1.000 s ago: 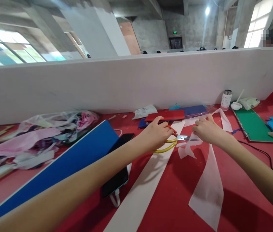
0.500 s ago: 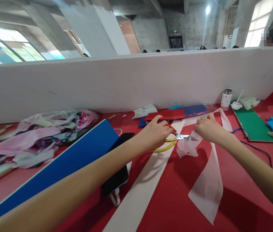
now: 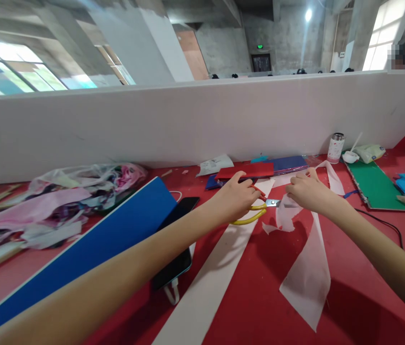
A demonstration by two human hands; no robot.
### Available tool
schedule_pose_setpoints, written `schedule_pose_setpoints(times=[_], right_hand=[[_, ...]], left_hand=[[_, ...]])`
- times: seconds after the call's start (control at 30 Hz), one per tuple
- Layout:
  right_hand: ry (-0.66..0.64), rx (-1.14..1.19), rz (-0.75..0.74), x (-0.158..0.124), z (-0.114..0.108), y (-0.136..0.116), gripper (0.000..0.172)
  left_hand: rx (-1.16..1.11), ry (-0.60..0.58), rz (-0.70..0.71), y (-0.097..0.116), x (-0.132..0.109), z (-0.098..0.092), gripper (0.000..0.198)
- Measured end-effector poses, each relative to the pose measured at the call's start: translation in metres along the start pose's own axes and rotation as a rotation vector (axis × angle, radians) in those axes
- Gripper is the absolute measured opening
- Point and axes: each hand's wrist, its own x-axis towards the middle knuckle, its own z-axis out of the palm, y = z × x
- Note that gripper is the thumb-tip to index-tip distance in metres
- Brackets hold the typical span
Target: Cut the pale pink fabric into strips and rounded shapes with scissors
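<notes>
My left hand (image 3: 240,195) is closed on the handles of a pair of scissors (image 3: 271,203), which have one red and one yellow grip. The blades point right, into thin pale pink fabric (image 3: 312,278). My right hand (image 3: 305,190) pinches that fabric just past the blade tips, and a long strip of it hangs down to the table. A small cut piece of fabric (image 3: 270,228) lies below the blades. Beneath my left hand a long white strip (image 3: 217,278) runs toward the front of the table.
A blue board (image 3: 116,230) and a black phone (image 3: 174,263) with a white cable lie left. Farther left is a heap of fabric scraps (image 3: 59,206). Red and blue folders (image 3: 249,170) lie behind my hands. At right stand a bottle (image 3: 336,148) and a green board (image 3: 380,187).
The scissors have moved slightly right, deeper into the fabric by my right hand. A small piece of fabric now sits apart below the blades. My right hand has barely moved.
</notes>
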Motion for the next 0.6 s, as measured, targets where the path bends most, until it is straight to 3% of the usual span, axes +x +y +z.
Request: schedule_pose_setpoints(times=[0.23,0.6], right_hand=[[0.006,-0.012,0.001,0.001,0.001,0.001,0.027],[0.01,-0.035,-0.007,-0.001,-0.001,0.0,0.028]], left_hand=[[0.014,0.018,0.022,0.0,0.002,-0.001,0.028],[-0.026,-0.057,0.002,0.006,0.011,-0.002,0.03]])
